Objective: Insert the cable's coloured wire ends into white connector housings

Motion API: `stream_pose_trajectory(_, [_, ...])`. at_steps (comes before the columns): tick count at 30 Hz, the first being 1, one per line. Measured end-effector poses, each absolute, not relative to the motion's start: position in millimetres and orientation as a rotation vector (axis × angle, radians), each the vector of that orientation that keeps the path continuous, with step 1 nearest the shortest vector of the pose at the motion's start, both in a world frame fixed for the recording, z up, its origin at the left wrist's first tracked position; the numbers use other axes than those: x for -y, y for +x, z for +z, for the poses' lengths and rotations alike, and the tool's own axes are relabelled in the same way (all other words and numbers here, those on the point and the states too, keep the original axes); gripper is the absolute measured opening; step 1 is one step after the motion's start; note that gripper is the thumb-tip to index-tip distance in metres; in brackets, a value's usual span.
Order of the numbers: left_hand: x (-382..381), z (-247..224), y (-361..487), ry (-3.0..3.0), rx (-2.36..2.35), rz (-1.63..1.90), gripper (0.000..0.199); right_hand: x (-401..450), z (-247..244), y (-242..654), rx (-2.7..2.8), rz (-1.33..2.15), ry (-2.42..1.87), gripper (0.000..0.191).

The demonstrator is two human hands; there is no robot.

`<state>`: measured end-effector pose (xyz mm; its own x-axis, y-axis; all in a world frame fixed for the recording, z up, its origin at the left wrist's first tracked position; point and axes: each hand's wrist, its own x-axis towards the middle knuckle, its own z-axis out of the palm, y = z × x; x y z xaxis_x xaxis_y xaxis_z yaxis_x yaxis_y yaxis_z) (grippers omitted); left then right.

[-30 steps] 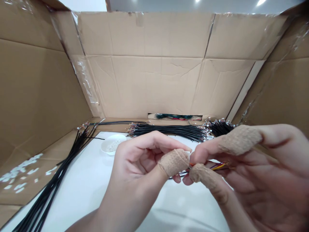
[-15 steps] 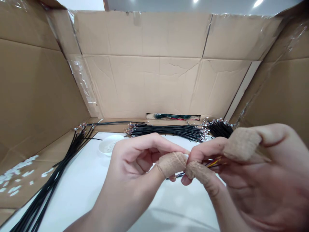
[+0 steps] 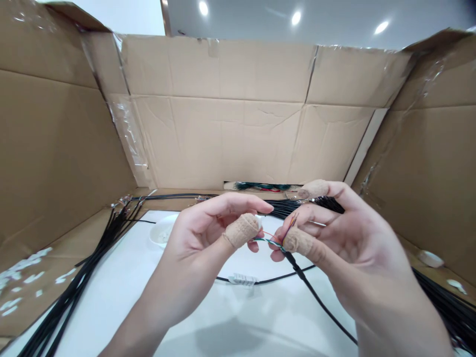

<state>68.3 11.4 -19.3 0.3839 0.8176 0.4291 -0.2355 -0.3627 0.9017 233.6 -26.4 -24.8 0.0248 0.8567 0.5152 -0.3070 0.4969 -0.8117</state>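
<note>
- Reference: clock positions centre on the gap between the 2 hands; 12 o'clock points away from the wearer.
- Right hand point(image 3: 320, 248): thumb, wrapped in tan tape, pinches the wire end of the held cable point(image 3: 311, 287) against the fingers behind it. Index finger, also taped, is raised and spread apart.
- Held cable: black sheath runs toward 5 o'clock; thin coloured wires point(image 3: 270, 241) fan out at the grip, several crossing to the left hand.
- Left hand point(image 3: 208, 238): taped thumb presses a white connector point(image 3: 259, 221) against the fingers behind; index fingertip stands slightly apart from the thumb. Exact contact is partly hidden.
- Labelled cable section point(image 3: 243, 280): black, white label attached, at 7 o'clock on the white tabletop point(image 3: 208, 317).
- Right cable bundle point(image 3: 446, 302): black, at 4 o'clock.
- Left cable bundle point(image 3: 91, 267): black, between 8 and 9 o'clock.
- White bowl point(image 3: 153, 239): at 9 o'clock, holding small white parts.
- Loose white pieces point(image 3: 22, 270): on cardboard, farther out near 9 o'clock.
- Rear cable bundle point(image 3: 284, 206): black, at 12 o'clock, partly covered by both hands.
- Cardboard wall point(image 3: 238, 134): at 12 o'clock; dark green strands point(image 3: 260, 187) show in its low slot.
</note>
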Motion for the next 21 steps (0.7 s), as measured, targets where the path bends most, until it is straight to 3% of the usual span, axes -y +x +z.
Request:
stream_pose_trajectory(7, [-14.5, -17.3, 62.2, 1.578, -0.42, 1.273, 0.016, 25.2, -26.2, 229.5, 1.165, 0.928, -0.594, 0.03])
stream_pose_trajectory(21, [-9.7, -17.0, 58.5, 2.257, -0.55, 1.341, 0.032, 31.5, -30.9, 220.3, 1.214, 0.812, -0.716, 0.034])
